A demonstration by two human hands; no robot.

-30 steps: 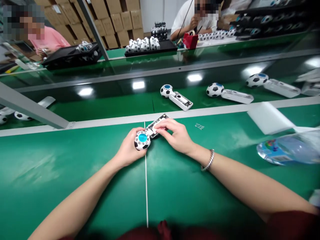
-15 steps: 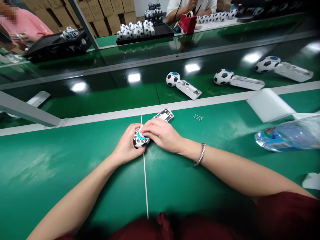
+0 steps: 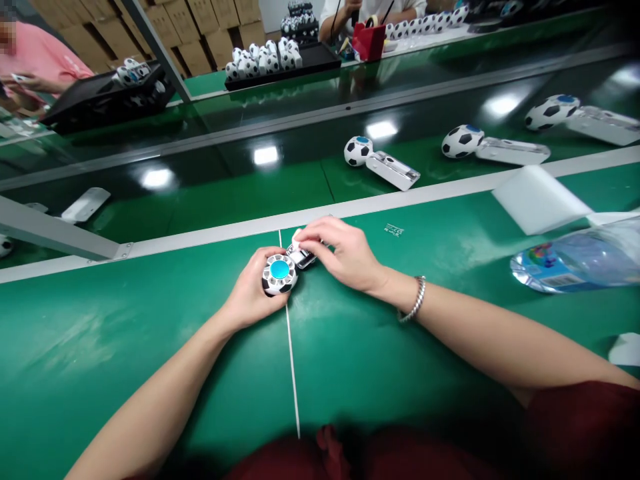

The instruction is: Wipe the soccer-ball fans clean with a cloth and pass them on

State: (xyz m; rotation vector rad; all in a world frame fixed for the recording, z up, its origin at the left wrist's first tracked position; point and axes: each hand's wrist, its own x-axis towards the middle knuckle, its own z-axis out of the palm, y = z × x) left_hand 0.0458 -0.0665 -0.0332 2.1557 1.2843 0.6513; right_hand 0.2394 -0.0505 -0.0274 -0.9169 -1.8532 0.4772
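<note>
Left hand (image 3: 253,287) curled round ball (image 3: 280,270), over table (image 3: 200,373); right hand (image 3: 347,253), fingers pinching white piece (image 3: 297,237) beside open casing (image 3: 305,261); ball best held steady, touch kept light on exposed parts

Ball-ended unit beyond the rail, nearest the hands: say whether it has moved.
Yes: the unit has moved right, judged against the small sticker on the table.

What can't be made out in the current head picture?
All in the head view:
Ball-headed device: far end behind the right hand.
White piece: partly covered by the fingertips.
Bottle: cut off by the right edge.
Printed marks on the table: too small to read.
Leftmost ball: cut by the left edge.
</note>
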